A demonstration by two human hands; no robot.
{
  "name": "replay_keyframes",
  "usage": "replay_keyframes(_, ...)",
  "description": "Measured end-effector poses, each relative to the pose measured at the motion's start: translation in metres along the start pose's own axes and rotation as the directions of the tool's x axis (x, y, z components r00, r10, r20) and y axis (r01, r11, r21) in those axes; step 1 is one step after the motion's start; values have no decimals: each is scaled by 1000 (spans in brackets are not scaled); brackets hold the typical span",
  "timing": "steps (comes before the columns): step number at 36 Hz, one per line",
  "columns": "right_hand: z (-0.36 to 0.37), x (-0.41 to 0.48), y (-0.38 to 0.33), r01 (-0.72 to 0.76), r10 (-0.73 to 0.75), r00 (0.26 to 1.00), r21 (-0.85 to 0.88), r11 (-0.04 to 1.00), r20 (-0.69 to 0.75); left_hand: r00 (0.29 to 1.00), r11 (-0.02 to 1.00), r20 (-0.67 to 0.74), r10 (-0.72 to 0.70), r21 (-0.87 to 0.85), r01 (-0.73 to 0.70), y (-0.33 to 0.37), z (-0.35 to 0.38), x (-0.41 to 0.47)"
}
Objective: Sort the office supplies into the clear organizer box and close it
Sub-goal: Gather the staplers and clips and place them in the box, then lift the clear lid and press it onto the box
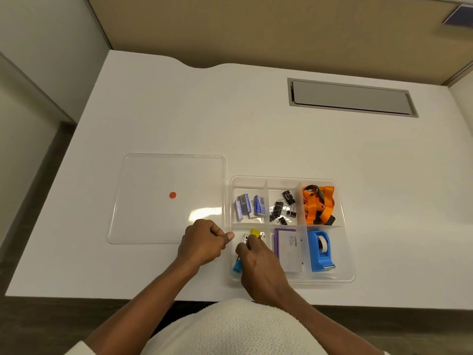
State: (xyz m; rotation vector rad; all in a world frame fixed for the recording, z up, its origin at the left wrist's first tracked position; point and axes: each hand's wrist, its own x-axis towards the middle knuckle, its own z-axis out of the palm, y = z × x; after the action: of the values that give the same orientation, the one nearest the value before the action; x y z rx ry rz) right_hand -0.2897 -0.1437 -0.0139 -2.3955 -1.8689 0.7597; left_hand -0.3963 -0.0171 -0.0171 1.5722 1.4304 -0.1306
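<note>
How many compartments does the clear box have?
6. Far row: staple boxes, binder clips, orange lanyard. Near row: small items under the right hand, a card packet, blue tape dispenser.

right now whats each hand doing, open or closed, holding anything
Left hand: closed in a loose fist on the white desk, nothing visible in it.
Right hand: fingers curled in the clear organizer box; grasp cannot be told.
</note>
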Motion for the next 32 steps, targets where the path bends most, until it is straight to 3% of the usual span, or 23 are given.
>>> replay_keyframes(8,-14,3,12,38,-27,997,142,989,-77,998,1000,-59,17,7,-17,-8,-8,2)
replay_keyframes(14,-32,2,11,53,1,984,297,954,-179,968,998,-252,6,-64,-23,-27,-39,13)
replay_keyframes(19,-50,16,-2,128,-27,965,376,918,-261,850,999,-525,-47,-1,55,-45,-82,26)
replay_keyframes(25,-58,48,-32,171,-85,966,356,919,-244,695,983,-714,85,173,57,-65,-118,37)
replay_keyframes(28,-53,66,-51,94,-34,983,332,939,-181,699,974,-712,62,198,115,-72,-128,45)
replay_keyframes(32,-41,84,-74,-14,27,999,269,963,-43,781,960,-613,-116,134,247,-75,-133,57)
